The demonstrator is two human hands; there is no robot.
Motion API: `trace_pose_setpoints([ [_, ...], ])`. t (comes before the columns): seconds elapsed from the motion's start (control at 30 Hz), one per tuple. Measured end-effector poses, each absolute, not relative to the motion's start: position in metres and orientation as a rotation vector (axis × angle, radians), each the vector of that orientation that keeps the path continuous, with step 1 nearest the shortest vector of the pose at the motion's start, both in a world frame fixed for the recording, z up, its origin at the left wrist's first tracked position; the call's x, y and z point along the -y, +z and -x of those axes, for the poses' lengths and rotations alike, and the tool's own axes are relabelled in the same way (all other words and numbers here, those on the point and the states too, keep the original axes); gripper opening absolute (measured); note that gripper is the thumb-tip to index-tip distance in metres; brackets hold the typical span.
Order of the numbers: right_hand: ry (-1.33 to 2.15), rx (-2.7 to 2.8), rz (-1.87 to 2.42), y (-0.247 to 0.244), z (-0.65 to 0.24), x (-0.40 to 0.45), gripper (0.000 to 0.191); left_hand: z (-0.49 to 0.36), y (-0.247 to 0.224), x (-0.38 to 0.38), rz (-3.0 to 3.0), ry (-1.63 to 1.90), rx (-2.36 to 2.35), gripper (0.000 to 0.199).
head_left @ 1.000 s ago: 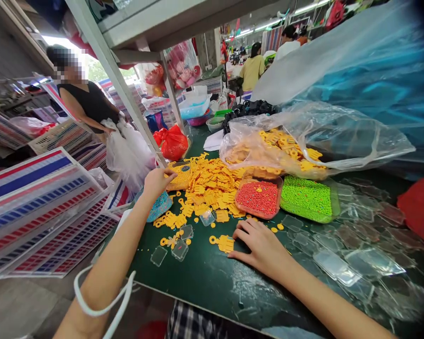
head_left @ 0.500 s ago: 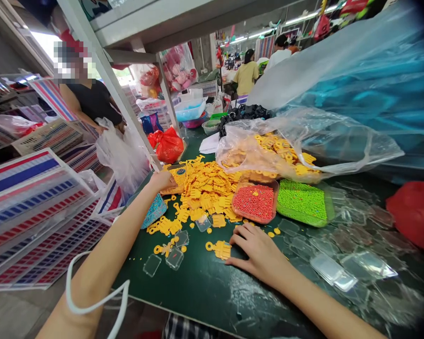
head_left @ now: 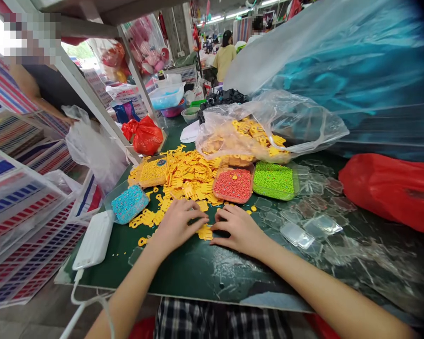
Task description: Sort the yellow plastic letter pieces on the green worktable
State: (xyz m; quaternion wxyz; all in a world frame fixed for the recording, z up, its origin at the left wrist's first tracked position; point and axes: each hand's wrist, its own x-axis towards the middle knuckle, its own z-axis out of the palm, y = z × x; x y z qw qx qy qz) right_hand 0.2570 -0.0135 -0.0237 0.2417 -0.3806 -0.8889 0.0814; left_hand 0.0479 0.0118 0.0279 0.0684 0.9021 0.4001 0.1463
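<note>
Head view: yellow piece [head_left: 205,232] lies between the left hand [head_left: 178,223] and right hand [head_left: 238,228], near the front of the bench [head_left: 183,280]. Right grip: thumb and fingers apart, tips at the piece's right edge. Left grip: fingertips at its left side; can't tell if they're clamped on it.

Looks like thin molded plastic: light, fairly stiff, probably a bit slippery. Best held by opposite edges of the flat body; narrow bits may flex.

Bench: dark green, scuffed, shiny in spots. Yellow pile [head_left: 191,172] behind, bead trays in blue [head_left: 129,203], red [head_left: 233,185] and green [head_left: 273,180] around it. Clear plastic pieces [head_left: 297,234] spread on the right, white power bank [head_left: 94,240] at left.

Room: cluttered workshop, striped crates [head_left: 17,197], person [head_left: 53,87] by the shelf frame [head_left: 81,94].
</note>
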Motion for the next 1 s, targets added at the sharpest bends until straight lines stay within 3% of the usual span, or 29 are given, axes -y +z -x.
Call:
trace_pose_setpoints([
  [0.17,0.194,2.446,1.021,-0.024,-0.256,0.014,0.027,-0.047,0.002,0.001,-2.636,0.368,-1.142,0.020],
  [0.53,0.211,2.449,1.039,-0.025,-0.255,0.014,0.025,-0.041,-0.006,-0.003,-2.527,0.452,-1.093,0.019],
  [0.7,0.218,2.407,1.032,-0.026,-0.255,0.015,0.025,-0.007,0.028,-0.053,-2.462,0.727,-1.648,0.030],
  [0.77,0.232,2.393,1.037,-0.026,-0.255,0.015,0.025,0.013,0.047,-0.085,-2.391,0.585,-2.102,0.034],
  [0.83,0.241,2.382,1.042,-0.025,-0.255,0.015,0.027,0.030,0.061,-0.115,-2.278,0.101,-2.406,0.036],
  [1.0,0.227,2.369,1.065,-0.025,-0.258,0.013,0.026,0.048,0.064,-0.167,-2.146,-0.289,-2.411,0.027],
])
